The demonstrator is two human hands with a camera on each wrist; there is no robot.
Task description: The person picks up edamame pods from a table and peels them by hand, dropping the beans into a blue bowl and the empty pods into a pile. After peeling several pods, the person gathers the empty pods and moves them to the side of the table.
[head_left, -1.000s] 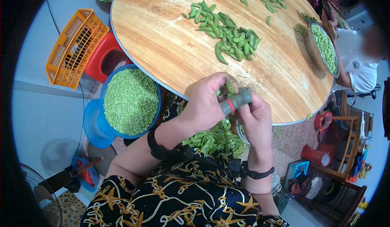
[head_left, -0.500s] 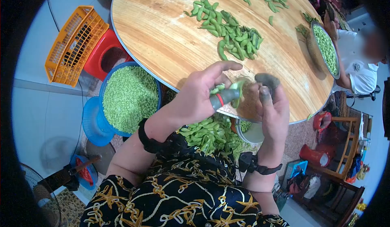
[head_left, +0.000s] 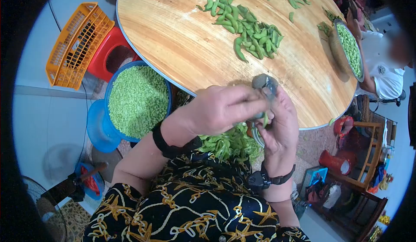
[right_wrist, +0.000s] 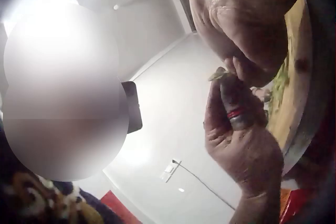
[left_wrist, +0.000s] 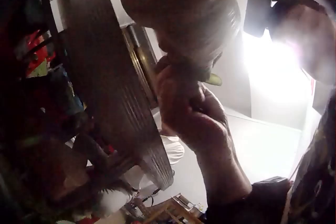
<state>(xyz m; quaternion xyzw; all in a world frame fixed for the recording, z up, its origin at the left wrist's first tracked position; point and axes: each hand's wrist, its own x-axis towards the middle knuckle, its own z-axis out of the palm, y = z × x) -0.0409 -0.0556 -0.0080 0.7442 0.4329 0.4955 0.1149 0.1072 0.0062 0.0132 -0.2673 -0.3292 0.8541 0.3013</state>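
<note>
In the head view, my left hand (head_left: 216,110) meets my right hand (head_left: 284,118) above the near edge of the round wooden table (head_left: 173,38). Between their fingertips a green bean pod (head_left: 265,120) shows, mostly covered by fingers. The right wrist view has my left hand (right_wrist: 244,148), a red band round its grey-covered thumb, pinching a pod (right_wrist: 218,75) against my right hand (right_wrist: 244,19). From the left wrist, the pod's tip (left_wrist: 214,80) sticks out between my left hand (left_wrist: 178,3) and the curled fingers of my right hand (left_wrist: 194,113).
Loose pods (head_left: 247,27) lie in a pile on the table. Left of it stands a blue basin of shelled beans (head_left: 138,101), near a red stool (head_left: 102,60) and an orange crate (head_left: 78,47). A metal bowl of beans (head_left: 349,49) is by a person in white (head_left: 385,75).
My hands were apart half a second ago, a split pod in the left one. They have come together again, the left hand moving right across to the right hand's fingers.
</note>
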